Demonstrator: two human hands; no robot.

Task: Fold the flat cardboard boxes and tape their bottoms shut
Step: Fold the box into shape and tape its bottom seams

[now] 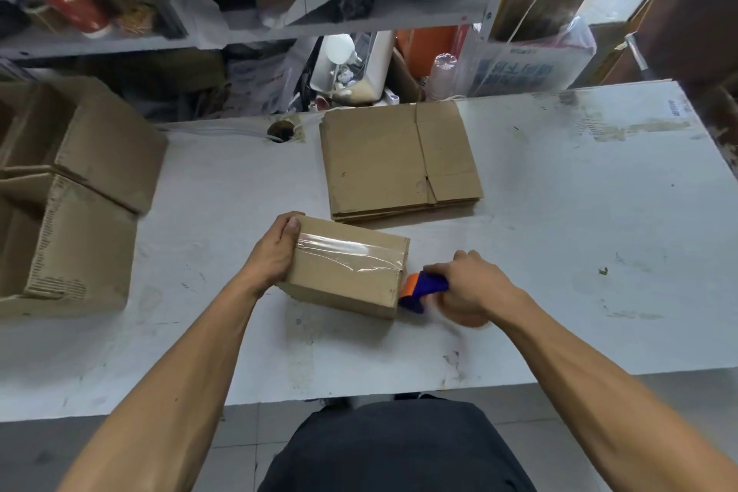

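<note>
On the tabletop (559, 212): one box (347, 268) taped along its bottom seam, left hand (275, 248) gripping its end, right hand (471, 288) clamped on tape dispenser (425, 290) at the far edge; flat boxes (399, 160) remaining unfolded, finished boxes (68, 192) alongside.

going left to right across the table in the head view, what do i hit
folded boxes → left hand → taped box → tape dispenser → right hand. The flat cardboard stack lies farther back, overlapping the taped box's span, so it is left out.
</note>
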